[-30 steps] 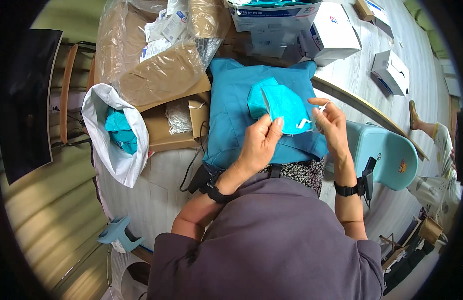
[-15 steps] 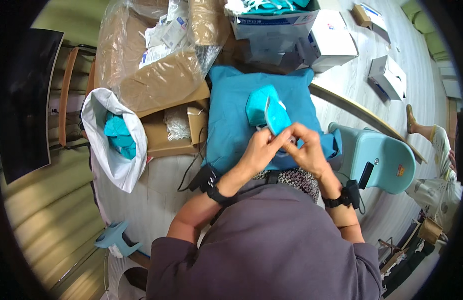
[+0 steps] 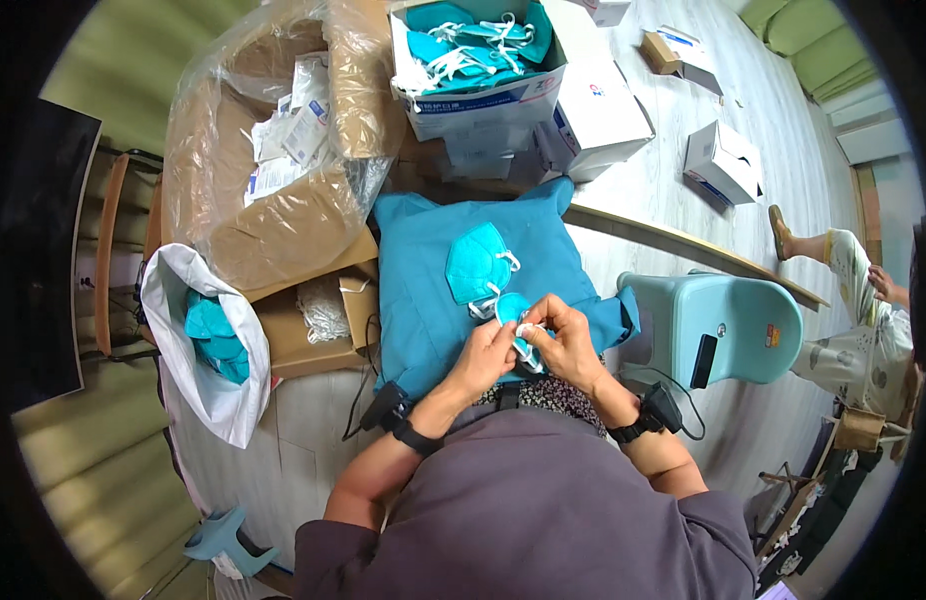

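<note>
Close together over the blue cloth [image 3: 413, 300], both my hands work on one teal folded face mask [image 3: 510, 306] with white straps. My left hand [image 3: 483, 358] pinches the mask's lower left edge. Closed beside it, my right hand [image 3: 567, 345] grips white strap material at the mask's right; the fingers partly hide it. A second teal face mask [image 3: 478, 262] lies flat on the cloth just beyond my hands, its white straps beside it.
A white bag [image 3: 248, 415] and a printed white box [image 3: 483, 115] hold teal masks. Small packets lie in a plastic-lined carton [image 3: 303, 235]; white cords fill a smaller carton [image 3: 278, 345]. At right stand a pale blue stool [image 3: 753, 320] and a person [image 3: 858, 345].
The held mask has come down from standing upright to lying low between my hands. The other mask shows more fully. The whole view has shifted, with more of the white box's contents visible.
</note>
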Demonstrator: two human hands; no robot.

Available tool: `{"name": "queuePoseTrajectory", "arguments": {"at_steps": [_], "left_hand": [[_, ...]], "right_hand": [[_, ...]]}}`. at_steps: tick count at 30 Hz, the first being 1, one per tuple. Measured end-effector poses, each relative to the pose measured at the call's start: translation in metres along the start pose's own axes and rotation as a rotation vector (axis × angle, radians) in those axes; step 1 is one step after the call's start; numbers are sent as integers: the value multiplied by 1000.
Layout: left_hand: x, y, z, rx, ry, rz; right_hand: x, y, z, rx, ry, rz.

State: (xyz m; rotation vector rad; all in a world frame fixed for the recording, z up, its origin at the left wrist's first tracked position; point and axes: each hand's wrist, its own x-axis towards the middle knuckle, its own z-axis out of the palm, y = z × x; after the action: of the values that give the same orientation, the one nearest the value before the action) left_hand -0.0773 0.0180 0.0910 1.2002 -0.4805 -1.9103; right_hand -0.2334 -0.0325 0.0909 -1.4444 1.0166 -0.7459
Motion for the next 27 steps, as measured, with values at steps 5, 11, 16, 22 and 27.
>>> {"name": "queuePoseTrajectory", "arguments": {"at_steps": [5,11,16,22,27], "left_hand": [[-5,-5,-2,629,225,323],[-38,30,19,698,117,571],[-35,56,-2,202,326,545],[-26,82,-13,-513,245,335],[-28,68,-15,-684,126,165]], "right_hand": [[8,11,8,-207,274,-35],[20,34,-32,-44,195,205],[21,17,-22,228,65,224],[18,-13,-51,590,231,522],[14,0,-44,-313,347,126]]}}
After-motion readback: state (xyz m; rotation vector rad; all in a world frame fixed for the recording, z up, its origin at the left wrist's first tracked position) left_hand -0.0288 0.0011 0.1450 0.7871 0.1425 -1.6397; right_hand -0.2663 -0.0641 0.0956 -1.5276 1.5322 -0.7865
